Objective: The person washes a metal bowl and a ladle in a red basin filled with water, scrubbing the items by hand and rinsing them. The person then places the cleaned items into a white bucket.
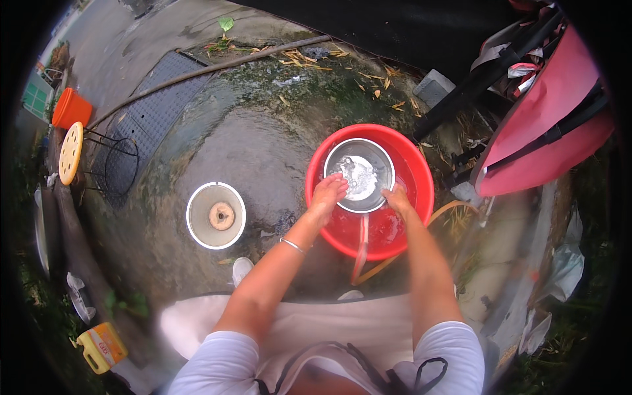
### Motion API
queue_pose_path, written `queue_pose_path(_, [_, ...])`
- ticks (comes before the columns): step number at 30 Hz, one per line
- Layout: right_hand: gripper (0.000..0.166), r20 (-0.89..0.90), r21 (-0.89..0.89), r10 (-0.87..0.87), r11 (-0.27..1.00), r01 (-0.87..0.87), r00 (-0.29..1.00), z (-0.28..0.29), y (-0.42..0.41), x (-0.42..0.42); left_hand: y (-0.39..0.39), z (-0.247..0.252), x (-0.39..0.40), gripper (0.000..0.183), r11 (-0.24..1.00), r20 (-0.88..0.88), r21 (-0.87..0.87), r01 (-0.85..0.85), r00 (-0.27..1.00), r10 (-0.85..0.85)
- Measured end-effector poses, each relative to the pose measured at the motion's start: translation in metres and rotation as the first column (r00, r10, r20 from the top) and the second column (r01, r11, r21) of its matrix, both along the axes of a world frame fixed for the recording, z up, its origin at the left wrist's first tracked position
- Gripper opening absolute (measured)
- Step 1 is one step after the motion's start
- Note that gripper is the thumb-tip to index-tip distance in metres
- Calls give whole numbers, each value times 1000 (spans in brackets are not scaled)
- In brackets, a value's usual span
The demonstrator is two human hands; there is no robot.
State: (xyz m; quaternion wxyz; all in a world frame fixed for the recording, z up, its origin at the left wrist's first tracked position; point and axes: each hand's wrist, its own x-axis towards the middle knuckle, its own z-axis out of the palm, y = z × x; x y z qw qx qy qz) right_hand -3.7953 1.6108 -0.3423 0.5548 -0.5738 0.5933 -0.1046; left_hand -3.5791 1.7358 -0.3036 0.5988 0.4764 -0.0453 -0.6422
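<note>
A round metal bowl [340, 150] with clear water in it is over a red plastic basin [419, 197], which also holds water. My right hand [396, 197] grips the bowl's lower right rim. At the bowl's lower left side is my left hand [328, 194], its fingers extended over the rim and not closed around it. A hose [363, 242] hangs over the basin's near edge, its end hidden below the bowl. To the left, a round metal pot [199, 215] with a pale rim and a brown disc-like piece [221, 216] inside stands on the wet ground.
A long pole [197, 73] lies across a dark grate [158, 84]. At left are a stool with a yellow seat [71, 153], an orange bucket [72, 108] and a yellow jug [102, 347]. A folded red canopy [548, 118] and a grey block [434, 88] stand at right.
</note>
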Motion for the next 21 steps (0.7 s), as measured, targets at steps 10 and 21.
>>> queue_pose_path(10, [13,-295,-710,274,578,-402,915,50,2,49,-51,-42,-46,48,932,170,264,-246,964,206])
queue_pose_path(21, [34,556,657,-787,613,-438,-268,-47,25,105,-73,-79,-23,25,996,-493,-88,-34,870,-14])
